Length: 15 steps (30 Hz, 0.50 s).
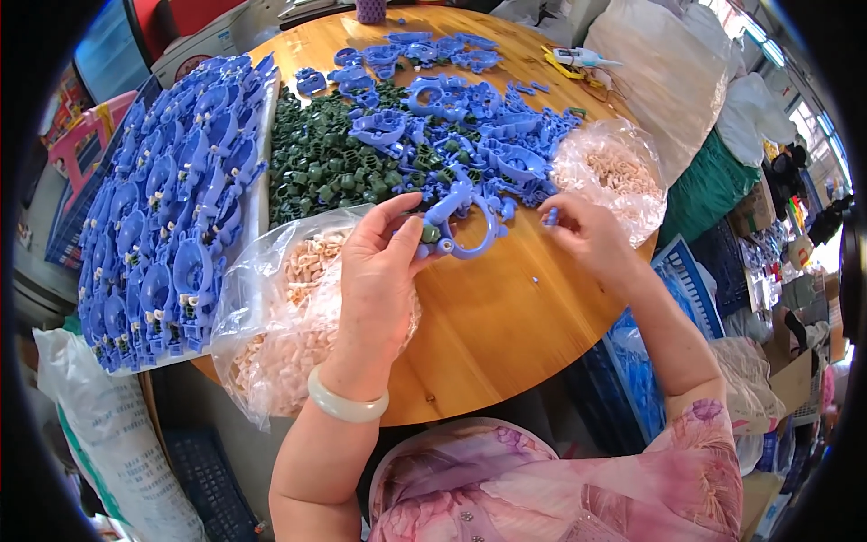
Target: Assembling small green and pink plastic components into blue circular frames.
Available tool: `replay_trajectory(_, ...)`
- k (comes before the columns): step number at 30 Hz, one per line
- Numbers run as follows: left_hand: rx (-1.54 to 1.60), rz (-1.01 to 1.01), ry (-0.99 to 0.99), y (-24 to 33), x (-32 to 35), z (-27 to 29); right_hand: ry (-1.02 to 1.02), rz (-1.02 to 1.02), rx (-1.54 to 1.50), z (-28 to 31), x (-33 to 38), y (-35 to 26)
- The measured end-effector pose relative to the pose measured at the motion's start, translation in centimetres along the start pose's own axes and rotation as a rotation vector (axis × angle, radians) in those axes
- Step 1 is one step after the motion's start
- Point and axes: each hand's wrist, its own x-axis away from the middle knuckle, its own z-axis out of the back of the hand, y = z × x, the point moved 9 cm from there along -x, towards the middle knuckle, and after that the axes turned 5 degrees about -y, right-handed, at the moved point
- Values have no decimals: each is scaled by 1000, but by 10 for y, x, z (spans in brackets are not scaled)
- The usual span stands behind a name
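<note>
Between the thumb and fingers of my left hand is a blue plastic ring-shaped part, raised over the near side of the table. A small dark green plastic piece sits at the part's left end, beside my thumb. My right hand, to the right of the ring and apart from it, pinches a small blue plastic piece. Beyond both hands lie a heap of green plastic pieces and a pile of loose blue parts.
On the left, a board bears rows of blue parts with green and pale pieces on them. Clear bags of pale pink pieces stand near my left forearm and at the right edge. A white tool lies at the back right of the round wooden table.
</note>
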Motion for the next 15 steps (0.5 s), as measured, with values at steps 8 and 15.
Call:
replay_trajectory(8, 2, -32, -28, -3, -4, 3, -34, 1, -700, 19, 7, -36)
replay_trajectory(15, -13, -33, -13, 0, -4, 3, -140, -48, -957, -7, 14, -51)
